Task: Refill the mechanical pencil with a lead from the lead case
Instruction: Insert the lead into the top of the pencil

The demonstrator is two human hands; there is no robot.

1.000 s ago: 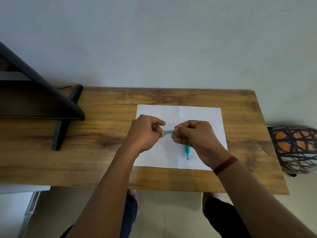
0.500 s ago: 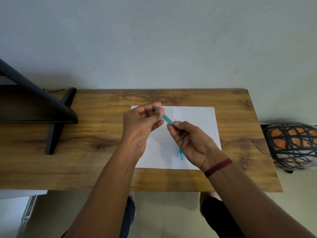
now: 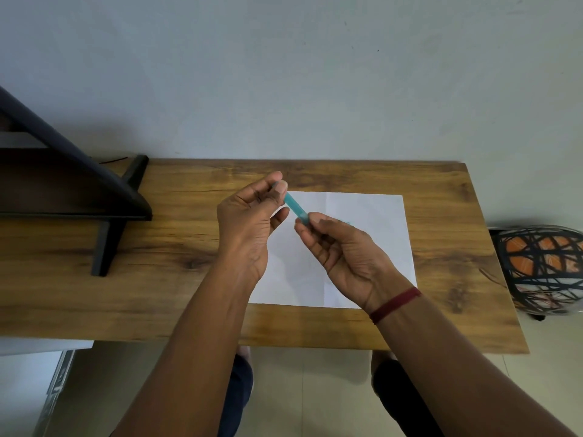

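A teal mechanical pencil is held above a white sheet of paper, slanting from upper left to lower right. My left hand pinches its upper end between thumb and fingertips. My right hand grips the lower part, palm turned up, and hides the rest of the barrel and the tip. A red thread is tied round my right wrist. I cannot make out a lead case or a loose lead.
The paper lies on a wooden table against a pale wall. A black angled stand takes up the table's left part. Beside the table's right edge, on the floor, sits a round orange and black object.
Both hands rose and shifted away from me. The pencil swung from level to a slant, its upper end going up and left. Its tip, seen below my right hand before, is now hidden.
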